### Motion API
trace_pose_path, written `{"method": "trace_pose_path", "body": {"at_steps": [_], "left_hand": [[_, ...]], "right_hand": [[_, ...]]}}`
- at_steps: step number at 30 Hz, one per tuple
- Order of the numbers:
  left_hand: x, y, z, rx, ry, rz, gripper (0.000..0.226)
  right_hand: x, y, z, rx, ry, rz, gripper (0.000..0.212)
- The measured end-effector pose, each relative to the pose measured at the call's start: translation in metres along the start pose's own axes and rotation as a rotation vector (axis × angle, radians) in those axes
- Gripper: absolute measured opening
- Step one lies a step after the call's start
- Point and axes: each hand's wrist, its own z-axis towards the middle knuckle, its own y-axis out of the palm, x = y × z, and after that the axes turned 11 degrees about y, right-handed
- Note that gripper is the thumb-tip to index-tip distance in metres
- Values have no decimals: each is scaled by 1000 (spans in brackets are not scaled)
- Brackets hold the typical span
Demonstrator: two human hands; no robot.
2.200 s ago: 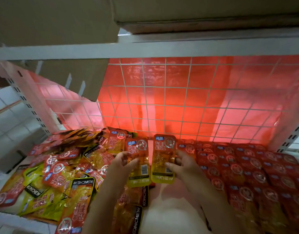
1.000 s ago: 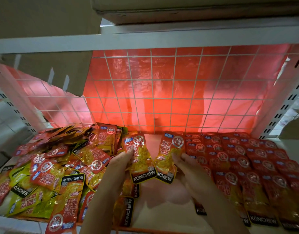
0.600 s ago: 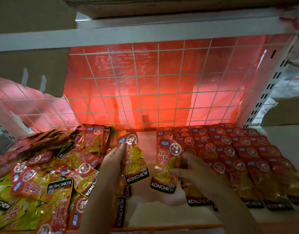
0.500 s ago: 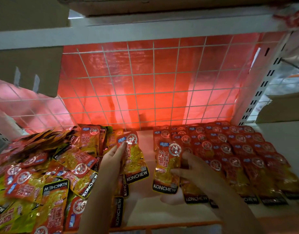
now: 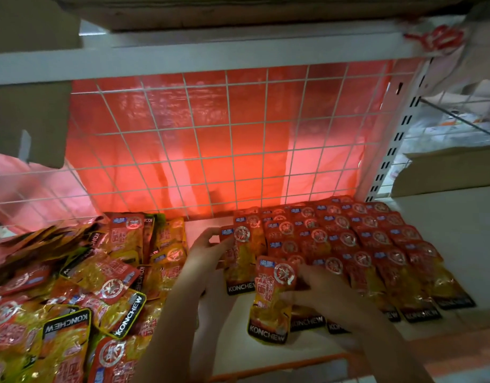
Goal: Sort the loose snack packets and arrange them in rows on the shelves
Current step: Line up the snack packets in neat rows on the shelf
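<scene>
White shelf (image 5: 321,346): left hand (image 5: 207,252) grips one packet (image 5: 239,261), right hand (image 5: 318,288) pinches another packet (image 5: 271,299), beside rows (image 5: 362,244).

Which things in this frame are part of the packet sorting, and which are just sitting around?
In the job:
left hand holding a packet
right hand holding another packet
loose pile
arranged rows
shelf

Lying about:
cardboard boxes
red plastic sheet behind the wire grid
</scene>
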Motion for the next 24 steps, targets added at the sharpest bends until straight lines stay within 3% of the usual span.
{"method": "trace_pose_path", "body": {"at_steps": [3,7,12,24], "left_hand": [[4,7,11,-59,-13,78,22],[7,11,24,-71,-8,129,9],[15,9,35,-104,20,193,8],[21,13,51,-189,-66,170,14]], "right_hand": [[0,0,2,9,3,-57,40],[-9,1,4,44,-16,-168,16],[-19,4,19,111,-108,-371,27],[-36,-9,73,280,-210,-311,25]]}}
